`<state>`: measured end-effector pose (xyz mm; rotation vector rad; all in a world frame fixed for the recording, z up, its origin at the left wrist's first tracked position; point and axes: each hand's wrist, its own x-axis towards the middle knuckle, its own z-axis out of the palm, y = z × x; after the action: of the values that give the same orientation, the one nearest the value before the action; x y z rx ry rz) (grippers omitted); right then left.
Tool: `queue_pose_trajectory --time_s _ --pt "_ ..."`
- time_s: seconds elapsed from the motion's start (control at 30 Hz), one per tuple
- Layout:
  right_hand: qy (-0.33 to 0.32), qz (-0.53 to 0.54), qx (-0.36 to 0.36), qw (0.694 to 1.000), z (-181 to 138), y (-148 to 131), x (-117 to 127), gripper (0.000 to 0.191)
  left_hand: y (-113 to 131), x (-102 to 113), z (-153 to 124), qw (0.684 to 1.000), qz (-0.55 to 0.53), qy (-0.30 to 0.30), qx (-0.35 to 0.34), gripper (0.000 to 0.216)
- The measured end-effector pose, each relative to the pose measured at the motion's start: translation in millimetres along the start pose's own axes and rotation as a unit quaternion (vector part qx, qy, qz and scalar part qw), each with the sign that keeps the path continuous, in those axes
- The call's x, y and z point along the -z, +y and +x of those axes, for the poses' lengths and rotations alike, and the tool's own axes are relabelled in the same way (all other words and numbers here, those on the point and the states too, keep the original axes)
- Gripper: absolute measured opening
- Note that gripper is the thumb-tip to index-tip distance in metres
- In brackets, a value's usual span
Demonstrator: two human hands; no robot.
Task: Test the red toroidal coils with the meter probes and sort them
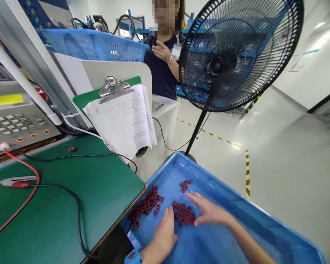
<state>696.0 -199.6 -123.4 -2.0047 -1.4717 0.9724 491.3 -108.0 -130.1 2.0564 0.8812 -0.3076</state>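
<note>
Inside the blue tray [253, 220] lie many small red and black toothed rings in separate groups. My left hand [165, 231] reaches down with its fingers stretched out and side by side, at the left edge of the middle group of rings [184, 213]. On that group's other side is my right hand [210, 212], thumb and index finger apart, with nothing visible between them. Its index finger points toward a small far cluster of rings [184, 186]. Left of my left hand, a larger pile of rings [147, 205] lies along the tray's left side.
A green bench [107, 198] borders the tray, holding a test lead clip [20, 182], cables and one stray ring [72, 149]. A clipboard with papers [123, 117] leans beyond it. Behind the tray stand a black fan [217, 66] and a person [162, 77].
</note>
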Motion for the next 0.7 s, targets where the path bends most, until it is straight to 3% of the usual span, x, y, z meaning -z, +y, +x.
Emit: queue_pose_trajectory --time_s 0.1,0.2,0.4,0.53,0.7 --pt "0.149 0.049 -0.001 0.988 18.8 17.5 20.1 0.042 3.0 0.1 0.7 1.000 0.000 0.002 0.014 0.092" --pt "0.207 0.061 0.004 0.976 49.7 29.8 25.7 0.038 6.5 1.4 4.7 1.000 -0.005 0.005 0.026 0.096" --pt "0.134 0.090 0.104 0.981 85.0 13.6 0.2 0.045 12.5 7.8 15.8 0.999 -0.016 0.022 0.036 0.109" --pt "0.081 0.104 0.152 0.980 69.5 -4.1 -19.9 0.051 12.2 11.1 15.7 0.999 -0.008 0.025 0.022 0.107" --pt "0.079 0.126 0.148 0.978 33.1 -20.4 -55.2 0.047 4.0 4.9 4.1 1.000 0.018 0.010 0.005 0.095"
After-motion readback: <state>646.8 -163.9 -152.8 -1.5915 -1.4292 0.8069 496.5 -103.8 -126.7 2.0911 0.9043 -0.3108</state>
